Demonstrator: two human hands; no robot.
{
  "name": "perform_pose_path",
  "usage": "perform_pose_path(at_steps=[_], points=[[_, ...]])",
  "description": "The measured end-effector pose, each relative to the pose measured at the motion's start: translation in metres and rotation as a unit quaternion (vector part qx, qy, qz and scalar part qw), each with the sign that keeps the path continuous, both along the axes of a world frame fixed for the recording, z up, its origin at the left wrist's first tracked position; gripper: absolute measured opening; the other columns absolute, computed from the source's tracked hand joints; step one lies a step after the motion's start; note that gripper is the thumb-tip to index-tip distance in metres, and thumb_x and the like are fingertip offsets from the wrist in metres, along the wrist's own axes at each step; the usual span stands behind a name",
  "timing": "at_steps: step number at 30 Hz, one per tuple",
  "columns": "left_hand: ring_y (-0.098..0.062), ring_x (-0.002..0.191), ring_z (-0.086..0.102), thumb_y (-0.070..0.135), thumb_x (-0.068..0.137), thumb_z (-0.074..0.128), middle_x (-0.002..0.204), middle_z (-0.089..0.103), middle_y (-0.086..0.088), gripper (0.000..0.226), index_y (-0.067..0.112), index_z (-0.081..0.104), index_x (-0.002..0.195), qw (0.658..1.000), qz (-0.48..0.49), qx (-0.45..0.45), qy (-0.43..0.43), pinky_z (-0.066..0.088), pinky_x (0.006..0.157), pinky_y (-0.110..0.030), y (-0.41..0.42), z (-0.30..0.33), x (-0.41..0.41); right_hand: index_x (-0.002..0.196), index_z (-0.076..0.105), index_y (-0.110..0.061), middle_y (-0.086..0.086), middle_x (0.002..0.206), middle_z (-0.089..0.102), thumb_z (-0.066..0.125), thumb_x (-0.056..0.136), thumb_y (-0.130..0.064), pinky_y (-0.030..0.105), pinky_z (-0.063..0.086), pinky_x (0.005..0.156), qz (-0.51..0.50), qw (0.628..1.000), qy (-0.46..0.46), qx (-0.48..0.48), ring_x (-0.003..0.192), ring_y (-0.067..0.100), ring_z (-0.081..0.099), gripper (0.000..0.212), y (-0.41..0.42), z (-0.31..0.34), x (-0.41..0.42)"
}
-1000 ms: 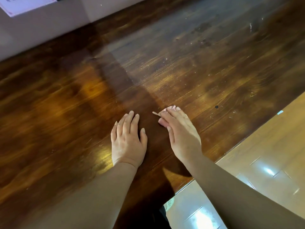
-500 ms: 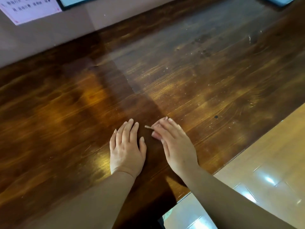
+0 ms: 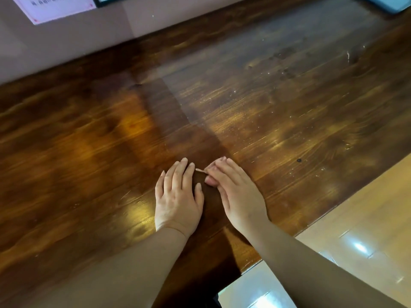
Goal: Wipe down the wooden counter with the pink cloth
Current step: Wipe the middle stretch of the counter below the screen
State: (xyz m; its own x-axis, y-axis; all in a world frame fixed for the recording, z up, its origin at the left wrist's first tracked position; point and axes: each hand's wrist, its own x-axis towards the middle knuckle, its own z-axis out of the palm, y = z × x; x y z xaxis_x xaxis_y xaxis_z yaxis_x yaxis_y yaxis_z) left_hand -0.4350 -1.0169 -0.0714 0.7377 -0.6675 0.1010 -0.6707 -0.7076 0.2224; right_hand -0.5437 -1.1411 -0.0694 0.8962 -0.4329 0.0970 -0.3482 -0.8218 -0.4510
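Counter [image 3: 255, 121], dark wood, fills most of the view; no pink cloth anywhere in sight, so wiping is not under way. Left hand [image 3: 178, 196] lies flat, palm down, fingers straight and close together. Right hand [image 3: 235, 192] just beside it, thumb and fingertips pinching a thin pale sliver [image 3: 200, 170], toothpick-like; its free end points at the left fingers. Since a second ago the hands have held their pose while the view tipped up, bringing more wall into frame; the sliver now sits nearer the left fingertips. Reads as picking off debris ahead of wiping. Pale specks and dust [image 3: 244, 112] scattered over the right half. Pinkish paper [image 3: 55, 7] on the wall. Blue-edged thing [image 3: 387, 3] at far right corner, partly cut off. Glossy tiled floor [image 3: 355, 241] below the counter edge.
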Motion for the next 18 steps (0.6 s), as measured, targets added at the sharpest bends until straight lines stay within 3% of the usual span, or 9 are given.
perform_pose_path(at_steps=[8, 14, 18], points=[[-0.023, 0.139, 0.042, 0.034, 0.095, 0.052, 0.149, 0.047, -0.004, 0.051, 0.012, 0.053, 0.140, 1.000, -0.006, 0.020, 0.008, 0.035, 0.114, -0.049, 0.001, 0.005, 0.001, 0.135, 0.057, -0.031, -0.011, 0.148, 0.048, 0.039, 0.105, -0.031, 0.033, 0.029, 0.120, -0.107, 0.991, 0.002, 0.075, 0.148, 0.015, 0.028, 0.035, -0.037, 0.010, 0.061], [-0.022, 0.139, 0.042, 0.033, 0.094, 0.056, 0.149, 0.046, -0.002, 0.051, 0.014, 0.053, 0.140, 0.997, -0.010, 0.009, 0.077, 0.030, 0.116, -0.046, 0.004, 0.016, 0.005, 0.143, 0.051, -0.026, -0.005, 0.152, 0.046, 0.050, 0.102, -0.021, 0.038, 0.035, 0.118, 0.046, 0.999, 0.013, 0.020, 0.149, 0.017, 0.029, 0.041, -0.026, 0.001, 0.025], [-0.020, 0.120, 0.055, 0.031, 0.093, 0.058, 0.127, 0.061, 0.002, 0.033, 0.020, 0.065, 0.124, 0.997, -0.030, 0.009, 0.073, 0.039, 0.104, -0.042, -0.007, 0.031, 0.032, 0.139, 0.054, -0.026, -0.006, 0.147, 0.049, 0.044, 0.105, -0.027, 0.035, 0.034, 0.118, -0.048, 0.998, 0.014, 0.028, 0.147, 0.017, 0.032, 0.035, -0.058, 0.009, 0.075]])
